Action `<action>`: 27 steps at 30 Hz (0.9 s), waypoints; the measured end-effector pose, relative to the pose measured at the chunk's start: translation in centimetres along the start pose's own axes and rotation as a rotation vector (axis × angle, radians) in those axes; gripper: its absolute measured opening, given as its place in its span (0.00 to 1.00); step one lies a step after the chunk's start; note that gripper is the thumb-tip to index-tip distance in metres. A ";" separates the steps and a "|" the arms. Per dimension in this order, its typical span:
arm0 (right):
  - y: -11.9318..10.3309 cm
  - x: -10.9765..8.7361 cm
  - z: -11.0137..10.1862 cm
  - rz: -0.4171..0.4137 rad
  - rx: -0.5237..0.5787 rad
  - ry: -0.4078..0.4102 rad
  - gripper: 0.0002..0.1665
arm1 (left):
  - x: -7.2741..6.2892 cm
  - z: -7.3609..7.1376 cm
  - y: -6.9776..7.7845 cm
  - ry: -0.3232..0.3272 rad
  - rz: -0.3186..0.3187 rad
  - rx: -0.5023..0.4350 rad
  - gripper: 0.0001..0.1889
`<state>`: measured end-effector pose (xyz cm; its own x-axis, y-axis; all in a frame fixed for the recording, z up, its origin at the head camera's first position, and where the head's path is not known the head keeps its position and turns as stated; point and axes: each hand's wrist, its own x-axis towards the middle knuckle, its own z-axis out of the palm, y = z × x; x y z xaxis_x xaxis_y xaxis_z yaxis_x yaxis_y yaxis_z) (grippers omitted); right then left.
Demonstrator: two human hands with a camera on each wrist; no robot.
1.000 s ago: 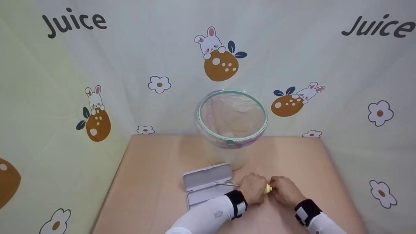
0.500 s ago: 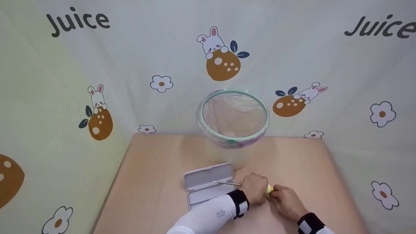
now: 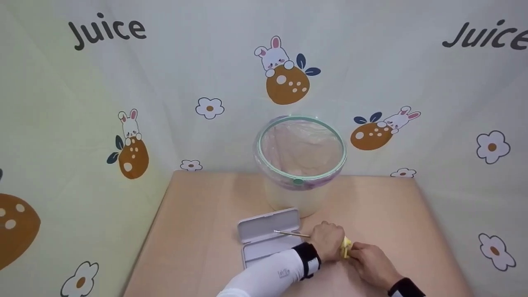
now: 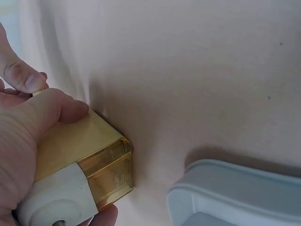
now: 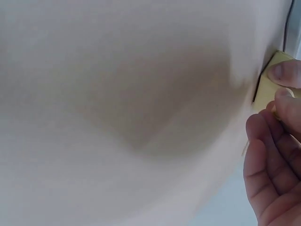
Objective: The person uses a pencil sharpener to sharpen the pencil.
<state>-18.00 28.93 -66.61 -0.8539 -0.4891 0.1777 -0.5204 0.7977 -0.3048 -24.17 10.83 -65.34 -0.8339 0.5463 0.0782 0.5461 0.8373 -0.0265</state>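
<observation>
Two hands, hard at it over the right half of the worktop (image 3: 206,206), well in from its right edge, and the right hand (image 3: 373,264) has just dropped towards the near side while the left hand (image 3: 328,241) stays put. More of the yellow box (image 4: 89,141) shows between them now: a tab (image 3: 345,251) hangs down at its right end, far plainer than a second ago. Watch the fingers: the left ones are wrapped round the box, thumb pressed on its flat face; the right thumb and forefinger seem to pinch a small yellow knob (image 5: 275,112), the other fingers loosely curled. That reads as left for anchor, right for turning, though one swing can't say how far along the work is. Out past the left hand runs a thin rod (image 3: 291,233), its tip over the open case (image 3: 266,228); close up, a brownish stub (image 4: 58,223) sits in the box's white end (image 4: 59,197), perhaps that same rod. Box touching the worktop? Can't tell. Towards the far edge, just behind the case, stands the bin (image 3: 293,200), bag (image 3: 303,152) inside; neither bin nor case has shifted.
</observation>
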 end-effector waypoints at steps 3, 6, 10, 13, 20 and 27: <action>-0.2 -0.1 -0.8 -0.014 -0.022 -0.040 0.08 | 0.0 -0.1 0.0 -0.005 0.005 -0.013 0.16; -0.5 0.0 -1.7 -0.047 -0.034 -0.052 0.09 | 0.1 -0.2 -0.2 -0.020 0.004 -0.026 0.16; -0.9 -0.1 -3.0 -0.114 -0.059 0.031 0.12 | 0.0 -0.2 -0.2 -0.026 0.008 -0.034 0.16; -1.0 0.2 -3.7 -0.151 -0.068 0.112 0.13 | 0.0 0.0 -0.2 -0.001 0.007 -0.026 0.15; -1.0 0.8 -4.8 -0.132 -0.058 0.139 0.10 | -0.1 0.2 -0.2 0.033 0.012 -0.018 0.12; -0.9 2.0 -5.5 -0.087 -0.019 0.204 0.14 | 0.0 0.1 -0.6 0.011 0.025 -0.017 0.14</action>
<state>-19.34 29.19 -60.85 -0.7887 -0.4763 0.3887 -0.5904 0.7631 -0.2629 -24.46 10.34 -65.44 -0.8192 0.5666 0.0887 0.5679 0.8230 -0.0120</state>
